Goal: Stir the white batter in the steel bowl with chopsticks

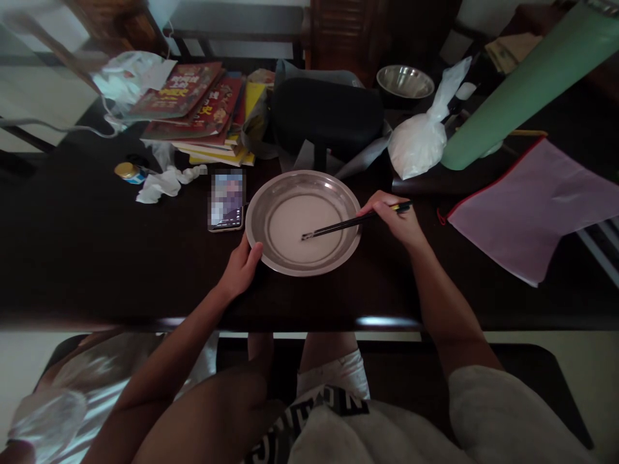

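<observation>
Over dark tabletop [145,270], half-curled left hand [240,267] grips basin [260,222], right hand [399,220] pinches 2 chopsticks [338,225]

A steel basin [258,222] holds whitish liquid [294,216]; black chopsticks [342,225] slant into it.

top book [178,93] 上的, lower book [218,111] 史

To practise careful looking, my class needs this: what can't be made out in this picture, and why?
Left hand, head view: most fingers hidden by the metal bowl.
Bowl's bottom, head view: hidden by whitish contents.
Phone, head view: screen blurred by pixelation.
Green cylinder, head view: far end cut off by the top right corner.
Small jar, head view: label too small to read.
</observation>
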`<control>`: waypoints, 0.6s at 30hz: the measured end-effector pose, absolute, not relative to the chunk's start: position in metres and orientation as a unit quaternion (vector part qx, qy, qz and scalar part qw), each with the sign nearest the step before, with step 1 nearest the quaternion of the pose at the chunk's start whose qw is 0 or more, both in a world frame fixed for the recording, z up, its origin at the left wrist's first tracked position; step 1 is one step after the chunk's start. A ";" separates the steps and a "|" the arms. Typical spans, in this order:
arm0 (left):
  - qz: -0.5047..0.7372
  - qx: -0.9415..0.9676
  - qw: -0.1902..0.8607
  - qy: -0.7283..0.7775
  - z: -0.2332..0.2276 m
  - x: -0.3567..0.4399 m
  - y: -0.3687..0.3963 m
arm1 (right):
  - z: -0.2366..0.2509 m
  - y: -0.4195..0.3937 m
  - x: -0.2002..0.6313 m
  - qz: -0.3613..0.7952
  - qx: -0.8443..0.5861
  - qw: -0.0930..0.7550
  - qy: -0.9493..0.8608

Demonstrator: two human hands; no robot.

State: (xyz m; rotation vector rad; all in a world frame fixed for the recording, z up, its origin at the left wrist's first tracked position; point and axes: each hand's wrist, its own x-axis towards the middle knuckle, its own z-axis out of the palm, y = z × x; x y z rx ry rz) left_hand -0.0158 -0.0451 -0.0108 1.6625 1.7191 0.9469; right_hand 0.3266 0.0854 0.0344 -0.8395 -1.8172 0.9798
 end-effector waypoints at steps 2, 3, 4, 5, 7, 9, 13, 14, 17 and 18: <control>0.355 0.621 0.279 0.641 -0.010 -0.015 -0.045 | 0.035 0.085 0.327 0.383 -0.336 0.433 -0.744; 0.355 0.621 0.279 0.641 -0.010 -0.015 -0.045 | 0.035 0.086 0.327 0.374 -0.342 0.442 -0.740; 0.355 0.620 0.279 0.641 -0.010 -0.015 -0.045 | 0.035 0.086 0.328 0.367 -0.351 0.455 -0.732; 0.354 0.621 0.280 0.641 -0.010 -0.015 -0.045 | 0.035 0.086 0.329 0.361 -0.359 0.469 -0.721; 0.352 0.620 0.282 0.641 -0.011 -0.015 -0.045 | 0.033 0.087 0.330 0.365 -0.364 0.479 -0.711; 0.351 0.619 0.283 0.643 -0.011 -0.015 -0.045 | 0.032 0.087 0.329 0.387 -0.343 0.462 -0.721; 0.357 0.621 0.279 0.640 -0.012 -0.016 -0.045 | 0.030 0.088 0.328 0.407 -0.319 0.443 -0.732; 0.359 0.623 0.279 0.637 -0.012 -0.016 -0.045 | 0.030 0.088 0.328 0.404 -0.330 0.454 -0.722; 0.361 0.622 0.282 0.635 -0.011 -0.015 -0.045 | 0.031 0.088 0.329 0.407 -0.355 0.482 -0.690; 0.361 0.620 0.284 0.636 -0.010 -0.015 -0.045 | 0.031 0.087 0.329 0.414 -0.351 0.482 -0.687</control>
